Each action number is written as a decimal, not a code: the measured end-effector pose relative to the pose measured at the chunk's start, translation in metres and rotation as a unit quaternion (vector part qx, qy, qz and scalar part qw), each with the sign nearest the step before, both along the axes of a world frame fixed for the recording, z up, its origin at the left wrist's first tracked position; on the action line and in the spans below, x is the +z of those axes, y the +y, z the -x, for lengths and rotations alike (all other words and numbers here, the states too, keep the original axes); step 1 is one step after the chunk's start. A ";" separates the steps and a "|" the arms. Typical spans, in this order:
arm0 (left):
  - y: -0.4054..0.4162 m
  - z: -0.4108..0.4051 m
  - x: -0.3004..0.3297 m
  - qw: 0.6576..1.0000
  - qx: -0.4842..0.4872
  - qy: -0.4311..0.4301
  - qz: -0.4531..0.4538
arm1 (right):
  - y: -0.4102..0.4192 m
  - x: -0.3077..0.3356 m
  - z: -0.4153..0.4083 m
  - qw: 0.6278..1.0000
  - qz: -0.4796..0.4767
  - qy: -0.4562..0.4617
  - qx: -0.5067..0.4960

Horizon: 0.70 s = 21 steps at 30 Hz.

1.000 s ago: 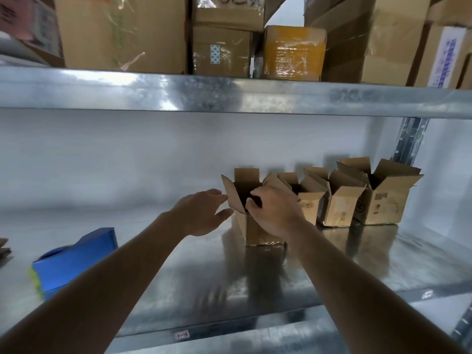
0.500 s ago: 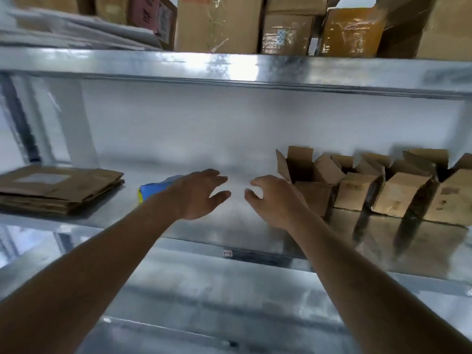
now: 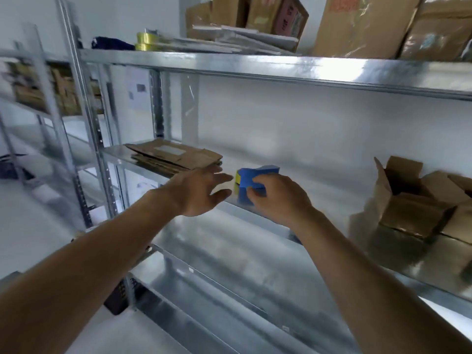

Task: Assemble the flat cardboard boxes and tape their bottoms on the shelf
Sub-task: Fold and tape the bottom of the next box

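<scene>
Metal shelf [image 3: 255,251] | left hand [image 3: 196,192] spread, empty | right hand [image 3: 278,200] fingers curled on blue tape dispenser [image 3: 251,178]

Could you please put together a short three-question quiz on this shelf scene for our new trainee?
1. True or false: the left hand grips the blue tape dispenser.
2. Multiple choice: where does the stack of flat cardboard boxes lie? A) On the same shelf as the dispenser, to its left. B) On the top shelf. C) On the floor.
3. Fill in: the assembled boxes at the right stand with their top flaps ____.

Key:
1. False. The left hand hangs open beside the dispenser; it is the right hand whose fingers curl against it.
2. A
3. open
</scene>
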<state>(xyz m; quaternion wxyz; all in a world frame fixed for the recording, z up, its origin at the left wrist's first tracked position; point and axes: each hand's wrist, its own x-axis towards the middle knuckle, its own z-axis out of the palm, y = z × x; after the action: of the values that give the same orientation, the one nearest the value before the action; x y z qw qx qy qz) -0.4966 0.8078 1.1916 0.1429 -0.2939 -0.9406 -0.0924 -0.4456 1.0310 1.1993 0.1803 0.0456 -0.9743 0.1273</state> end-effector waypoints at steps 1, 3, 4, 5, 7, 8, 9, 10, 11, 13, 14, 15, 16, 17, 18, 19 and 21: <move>-0.014 0.001 0.000 1.000 0.003 -0.003 0.001 | -0.014 -0.001 0.005 1.000 0.005 -0.003 0.011; -0.043 0.009 -0.001 1.000 0.010 -0.008 0.000 | -0.043 -0.005 0.017 0.999 0.004 -0.005 0.037; -0.058 0.013 -0.002 1.000 0.014 -0.013 -0.002 | -0.057 -0.006 0.023 0.999 0.001 -0.007 0.046; -0.073 0.019 -0.002 1.000 0.017 -0.017 -0.003 | -0.071 -0.007 0.031 0.999 0.000 -0.003 0.054; -0.102 0.031 -0.001 1.000 0.017 -0.014 0.002 | -0.101 -0.006 0.047 0.999 -0.008 0.000 0.053; -0.117 0.040 -0.001 1.000 0.015 -0.009 0.006 | -0.115 -0.007 0.056 0.999 -0.013 0.002 0.051; -0.132 0.050 0.000 1.000 0.014 -0.009 0.009 | -0.129 -0.008 0.067 0.998 -0.017 0.006 0.052; -0.147 0.061 -0.001 1.000 0.014 -0.015 0.010 | -0.143 -0.010 0.077 0.999 -0.019 0.005 0.050; -0.161 0.072 -0.001 1.000 0.016 -0.023 0.013 | -0.156 -0.013 0.088 0.999 -0.017 0.005 0.050; -0.186 0.096 -0.003 0.999 0.007 -0.040 0.020 | -0.180 -0.019 0.108 0.999 -0.005 -0.002 0.040; -0.198 0.109 -0.005 0.999 0.000 -0.044 0.021 | -0.190 -0.021 0.116 1.000 -0.005 -0.009 0.029; -0.207 0.120 -0.006 0.999 -0.005 -0.046 0.023 | -0.199 -0.023 0.125 1.000 -0.008 -0.012 0.020; -0.216 0.130 -0.007 0.998 -0.007 -0.047 0.027 | -0.206 -0.025 0.133 1.000 -0.011 -0.015 0.010; -0.223 0.139 -0.008 0.998 -0.010 -0.048 0.031 | -0.212 -0.028 0.142 1.000 -0.013 -0.014 0.004; -0.230 0.150 -0.009 0.998 -0.011 -0.049 0.031 | -0.218 -0.028 0.150 1.000 -0.014 -0.016 -0.002; -0.235 0.160 -0.010 0.998 -0.011 -0.051 0.030 | -0.222 -0.029 0.160 1.000 -0.015 -0.019 -0.008; -0.244 0.183 -0.012 0.998 -0.010 -0.056 0.035 | -0.228 -0.031 0.180 0.999 -0.019 -0.025 -0.020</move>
<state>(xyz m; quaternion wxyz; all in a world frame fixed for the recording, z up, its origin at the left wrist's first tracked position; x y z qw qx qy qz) -0.6800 0.5636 1.1791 0.0785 -0.3025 -0.9468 -0.0774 -0.6257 0.8027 1.1680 0.1572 0.0263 -0.9815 0.1063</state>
